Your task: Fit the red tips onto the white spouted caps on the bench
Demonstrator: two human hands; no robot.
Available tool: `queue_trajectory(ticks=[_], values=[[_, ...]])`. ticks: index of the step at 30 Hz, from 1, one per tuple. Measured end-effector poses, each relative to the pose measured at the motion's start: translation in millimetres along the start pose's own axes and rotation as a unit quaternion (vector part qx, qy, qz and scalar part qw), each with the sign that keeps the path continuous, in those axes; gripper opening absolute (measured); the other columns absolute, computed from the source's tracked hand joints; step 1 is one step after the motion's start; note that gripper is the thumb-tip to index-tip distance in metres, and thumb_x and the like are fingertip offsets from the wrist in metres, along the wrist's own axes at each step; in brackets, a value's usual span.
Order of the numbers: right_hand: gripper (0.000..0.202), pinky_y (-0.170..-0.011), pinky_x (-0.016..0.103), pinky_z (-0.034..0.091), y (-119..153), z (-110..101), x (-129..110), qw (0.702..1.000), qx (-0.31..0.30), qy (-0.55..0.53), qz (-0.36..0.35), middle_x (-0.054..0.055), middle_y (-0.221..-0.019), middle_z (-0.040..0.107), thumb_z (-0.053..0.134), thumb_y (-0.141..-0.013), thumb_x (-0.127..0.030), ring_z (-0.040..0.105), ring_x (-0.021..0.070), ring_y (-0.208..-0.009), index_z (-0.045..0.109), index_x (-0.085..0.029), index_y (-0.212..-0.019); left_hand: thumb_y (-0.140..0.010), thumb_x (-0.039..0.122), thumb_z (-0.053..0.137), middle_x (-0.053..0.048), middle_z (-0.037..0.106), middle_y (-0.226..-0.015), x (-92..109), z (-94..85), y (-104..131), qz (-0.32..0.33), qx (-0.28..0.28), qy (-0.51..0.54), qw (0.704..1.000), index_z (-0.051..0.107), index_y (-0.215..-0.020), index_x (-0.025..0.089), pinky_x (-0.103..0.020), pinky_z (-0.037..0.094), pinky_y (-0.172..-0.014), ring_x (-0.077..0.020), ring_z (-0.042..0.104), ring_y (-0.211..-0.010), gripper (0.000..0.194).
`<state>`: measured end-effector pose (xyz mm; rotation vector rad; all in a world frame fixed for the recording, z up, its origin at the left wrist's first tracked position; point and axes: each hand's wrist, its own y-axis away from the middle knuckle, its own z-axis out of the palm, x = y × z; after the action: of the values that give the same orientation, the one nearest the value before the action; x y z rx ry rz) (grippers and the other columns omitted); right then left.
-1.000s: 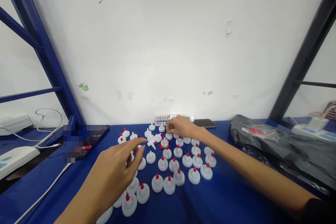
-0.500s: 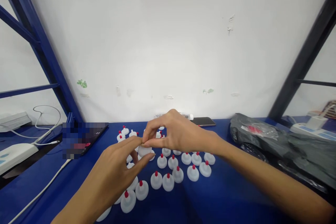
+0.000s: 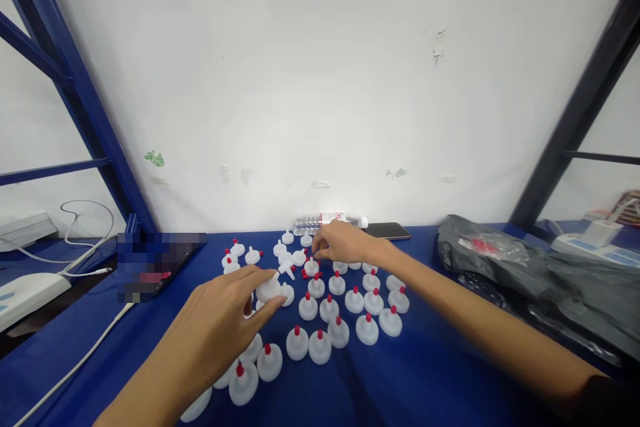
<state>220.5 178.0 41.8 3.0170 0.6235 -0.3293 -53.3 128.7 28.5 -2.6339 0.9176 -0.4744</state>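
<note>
Between the thumb and fingers of my left hand (image 3: 220,313) is a white plastic nozzle cap (image 3: 269,288), its bare spout pointing up with no red tip on it. My right hand (image 3: 343,240) is farther back, fingertips bent down and pinched close together beside small loose red tip caps (image 3: 305,274). Whatever lies between those fingertips is hidden. Several white nozzle caps with red tips (image 3: 320,347) stand in front and to the right. Behind my left hand, some white nozzle caps without red tips (image 3: 285,260) lie in a loose group.
A clear plastic bottle (image 3: 306,223) lies against the wall, beside a dark phone (image 3: 387,231). At left are a dark tablet (image 3: 185,260), a white cable (image 3: 75,367) and a power strip (image 3: 35,293). A grey plastic bag (image 3: 530,280) covers the right side of the blue table (image 3: 425,380).
My right hand has left the nozzle cap in my left hand and moved back and right to the loose red tip caps. The left hand stays nearly in place, holding the cap.
</note>
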Motion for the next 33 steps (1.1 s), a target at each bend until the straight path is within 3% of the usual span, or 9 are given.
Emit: queue_trajectory(ticks=[3, 11, 25, 33], values=[[0.025, -0.084, 0.039, 0.060, -2.7, 5.3, 1.1, 0.999, -0.036, -0.012, -0.006, 0.007, -0.114, 0.071, 0.066, -0.100, -0.036, 0.070, 0.0191, -0.096, 0.068, -0.016, -0.115, -0.096, 0.046, 0.062, -0.002, 0.075, -0.088, 0.1, -0.3, -0.3, 0.003, -0.002, -0.002, 1.000, 0.075, -0.121, 0.024, -0.036, 0.051, -0.070, -0.0219, 0.071, -0.070, 0.035], [0.032, -0.088, 0.042, 0.060, -5.3, 10.0, 2.6, 0.999, -0.050, -0.016, 0.007, 0.009, -0.127, 0.067, 0.065, -0.100, -0.037, 0.068, 0.0222, -0.104, 0.065, -0.018, -0.126, -0.098, 0.045, 0.060, -0.004, 0.075, -0.088, -2.5, 1.1, 0.5, 0.002, -0.017, -0.024, 1.000, 0.075, -0.123, 0.024, -0.038, 0.053, -0.074, -0.0238, 0.071, -0.071, 0.036], [0.025, -0.085, 0.040, 0.060, -3.0, 7.4, 3.7, 0.996, -0.086, -0.016, -0.010, 0.006, -0.114, 0.071, 0.066, -0.100, -0.036, 0.070, 0.0195, -0.096, 0.068, -0.016, -0.115, -0.098, 0.049, 0.059, -0.005, 0.075, -0.087, 2.5, -2.3, -1.4, -0.029, -0.042, -0.020, 0.998, 0.074, -0.125, 0.022, -0.041, 0.053, -0.076, -0.0242, 0.070, -0.067, 0.041], [0.024, -0.087, 0.041, 0.059, 0.8, -3.0, 8.5, 0.993, -0.117, -0.021, -0.016, 0.006, -0.111, 0.072, 0.066, -0.100, -0.037, 0.070, 0.0196, -0.097, 0.069, -0.015, -0.111, -0.098, 0.049, 0.059, -0.006, 0.077, -0.096, -1.4, 2.3, -0.5, -0.011, -0.024, -0.021, 0.999, 0.075, -0.123, 0.023, -0.042, 0.054, -0.081, -0.0276, 0.073, -0.081, 0.039]])
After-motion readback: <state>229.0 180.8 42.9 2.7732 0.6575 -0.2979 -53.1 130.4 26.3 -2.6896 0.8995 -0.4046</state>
